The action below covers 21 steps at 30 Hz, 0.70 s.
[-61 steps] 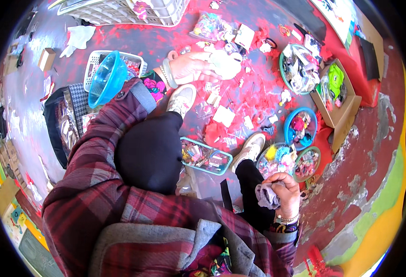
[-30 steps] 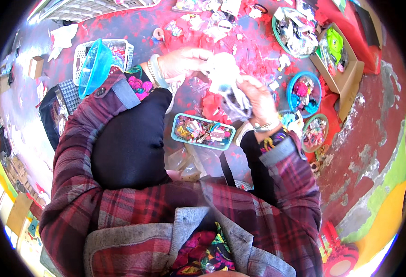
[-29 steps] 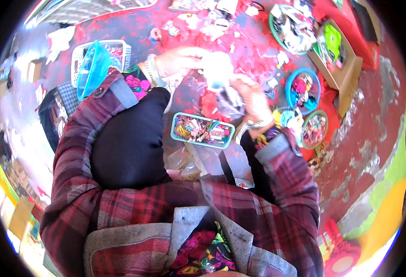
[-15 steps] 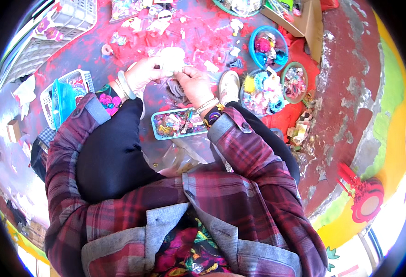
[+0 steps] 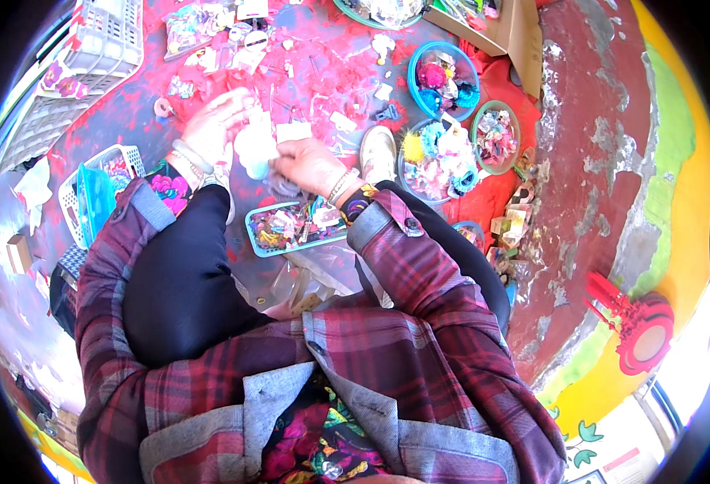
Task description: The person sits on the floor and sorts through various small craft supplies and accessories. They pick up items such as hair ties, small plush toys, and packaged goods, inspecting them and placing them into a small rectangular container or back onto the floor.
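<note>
I sit on a red floor with my knees up, in a plaid shirt. My left hand (image 5: 214, 125) and my right hand (image 5: 306, 164) meet over a small white packet (image 5: 256, 148), and both grip it from either side. A dark, thin thing hangs under my right hand; what it is I cannot tell. Just below my hands lies a teal rectangular tray (image 5: 294, 228) filled with small colourful trinkets. My white shoe (image 5: 379, 152) is to the right of my right hand.
Round bowls of bright hair accessories (image 5: 443, 77) (image 5: 439, 161) (image 5: 496, 137) stand to the right. A white basket with a blue lid (image 5: 97, 194) is at left, a white crate (image 5: 89, 48) top left. Small packets (image 5: 234, 40) litter the floor ahead. A raised red and green ledge (image 5: 605, 161) runs along the right.
My right hand came up from beside my right knee to meet the left hand at the white packet. My head has turned, so the scene has shifted left and down in view.
</note>
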Motion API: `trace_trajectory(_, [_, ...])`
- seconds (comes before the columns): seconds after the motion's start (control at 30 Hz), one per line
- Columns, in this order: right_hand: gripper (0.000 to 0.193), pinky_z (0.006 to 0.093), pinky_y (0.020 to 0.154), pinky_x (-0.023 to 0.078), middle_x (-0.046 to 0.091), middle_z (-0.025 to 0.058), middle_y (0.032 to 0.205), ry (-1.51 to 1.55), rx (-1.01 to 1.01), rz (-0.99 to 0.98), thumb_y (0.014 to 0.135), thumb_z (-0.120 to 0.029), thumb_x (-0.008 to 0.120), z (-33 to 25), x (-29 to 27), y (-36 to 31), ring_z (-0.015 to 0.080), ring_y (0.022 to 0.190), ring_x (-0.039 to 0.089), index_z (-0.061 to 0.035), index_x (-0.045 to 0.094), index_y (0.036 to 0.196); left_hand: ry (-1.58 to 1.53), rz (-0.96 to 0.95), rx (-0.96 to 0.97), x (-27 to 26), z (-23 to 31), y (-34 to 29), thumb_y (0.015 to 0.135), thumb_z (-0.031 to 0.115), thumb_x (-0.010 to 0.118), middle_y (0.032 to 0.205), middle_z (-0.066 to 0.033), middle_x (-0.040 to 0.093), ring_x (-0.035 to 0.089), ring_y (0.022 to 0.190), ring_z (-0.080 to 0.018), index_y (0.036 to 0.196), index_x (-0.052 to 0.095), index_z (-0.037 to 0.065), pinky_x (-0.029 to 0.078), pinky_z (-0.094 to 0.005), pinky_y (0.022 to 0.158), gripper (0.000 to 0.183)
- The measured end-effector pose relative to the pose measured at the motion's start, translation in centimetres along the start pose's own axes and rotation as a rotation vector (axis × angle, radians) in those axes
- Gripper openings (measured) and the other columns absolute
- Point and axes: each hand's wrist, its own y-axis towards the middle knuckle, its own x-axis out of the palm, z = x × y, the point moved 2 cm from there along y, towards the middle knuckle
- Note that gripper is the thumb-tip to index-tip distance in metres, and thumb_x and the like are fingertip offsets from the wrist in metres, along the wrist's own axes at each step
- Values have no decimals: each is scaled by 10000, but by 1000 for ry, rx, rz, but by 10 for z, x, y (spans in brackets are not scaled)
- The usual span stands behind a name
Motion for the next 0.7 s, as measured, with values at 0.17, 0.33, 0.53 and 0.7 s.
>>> trace_trajectory(0.17, [136, 236, 581, 455, 616, 35, 744, 906, 93, 114, 783, -130, 577, -2, -12, 11, 98, 650, 564, -20, 624, 847, -414, -435, -197, 33, -2, -11, 894, 316, 415, 1255, -137, 407, 407, 1157, -233, 1263, 310, -16, 332, -365, 962, 507])
trace_trajectory(0.33, [133, 263, 570, 448, 615, 48, 715, 341, 100, 182, 796, -126, 573, 21, 0, 26, 141, 618, 576, -23, 623, 864, -51, -305, 3, 30, -7, 2, 900, 234, 387, 1217, -157, 447, 456, 1119, -252, 1243, 339, -27, 366, -346, 943, 433])
trace_trajectory(0.53, [225, 366, 740, 446, 567, 160, 856, -38, -536, 898, 730, -78, 572, -52, -25, 4, 335, 839, 544, -39, 572, 951, -144, -116, -263, 20, -14, -7, 890, 206, 415, 1082, -83, 524, 501, 1034, -197, 1155, 445, 47, 434, -345, 856, 310])
trace_trajectory(0.7, [288, 398, 827, 402, 528, 123, 1022, -296, -734, 696, 708, -92, 552, -41, 3, 16, 302, 1010, 484, -60, 549, 994, -560, -286, -232, 45, -7, -8, 916, 319, 349, 1142, -95, 474, 480, 1050, -213, 1167, 405, 52, 378, -370, 926, 370])
